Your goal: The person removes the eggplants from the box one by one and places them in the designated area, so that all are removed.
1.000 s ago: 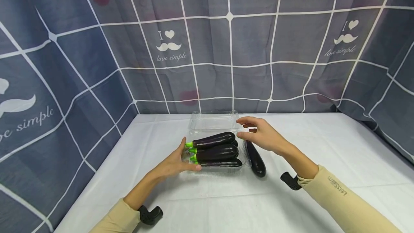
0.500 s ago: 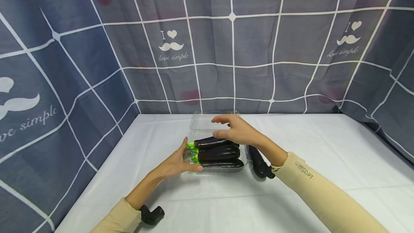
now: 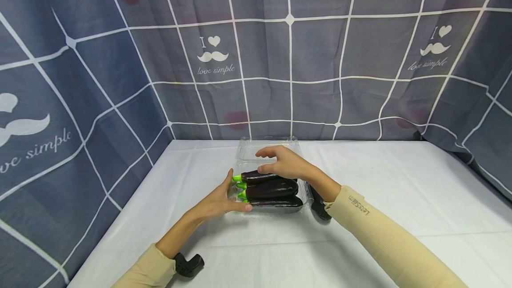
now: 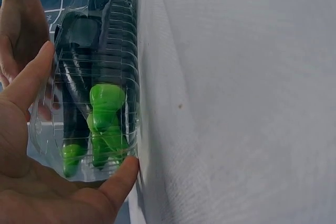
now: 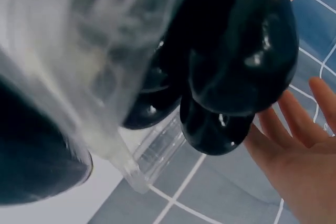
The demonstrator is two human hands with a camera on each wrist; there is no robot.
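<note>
Several dark purple eggplants [image 3: 272, 189] with green stems lie stacked in a clear plastic clamshell box [image 3: 236, 208], its lid [image 3: 250, 150] folded back behind. My left hand [image 3: 216, 200] holds the box's stem end, thumb at the near corner and fingers at the far one; green stems [image 4: 106, 98] show through the ribbed wall. Over the pile, my right hand [image 3: 286, 162] has its fingers spread, the thumb overlapping the top eggplant [image 3: 253, 177]. In the right wrist view its fingers [image 5: 296, 116] lie right beside the eggplants' rounded ends [image 5: 244, 56].
One loose eggplant [image 5: 37, 150] lies on the white cloth to the right of the box, mostly covered by my right forearm in the head view. Black wrist mounts sit at both cuffs. A grey checked curtain [image 3: 312, 57] hangs behind and at the sides of the white table [image 3: 380, 181].
My right hand has moved left from beside the loose eggplant to over the pile, and its forearm now covers much of that eggplant. The left hand has kept its place on the box.
</note>
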